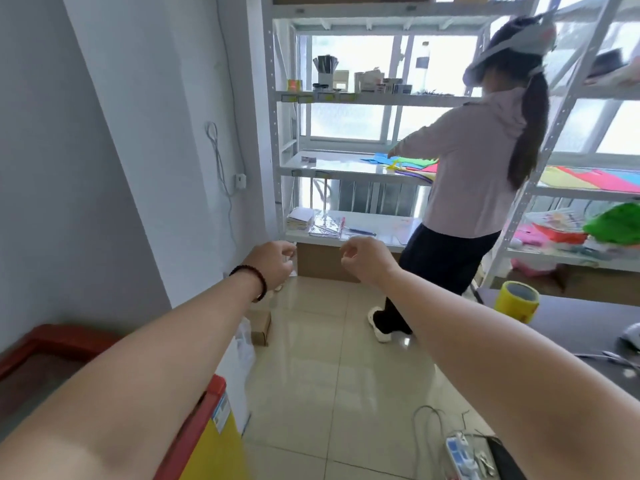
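Observation:
Both my arms reach forward over the tiled floor toward a white metal shelf unit. My left hand, with a dark bead bracelet on the wrist, has its fingers loosely curled and nothing visible in them. My right hand is beside it, about a hand's width away, fingers also loosely curled with nothing in them. Just beyond the hands, the low shelf carries a stack of notebooks, clear plastic sleeves and a blue pen.
A person in a pink top stands at the shelf, handling coloured paper sheets. A red and yellow bin is at lower left. A dark table with a yellow tape roll lies right. A cardboard box and a power strip sit on the floor.

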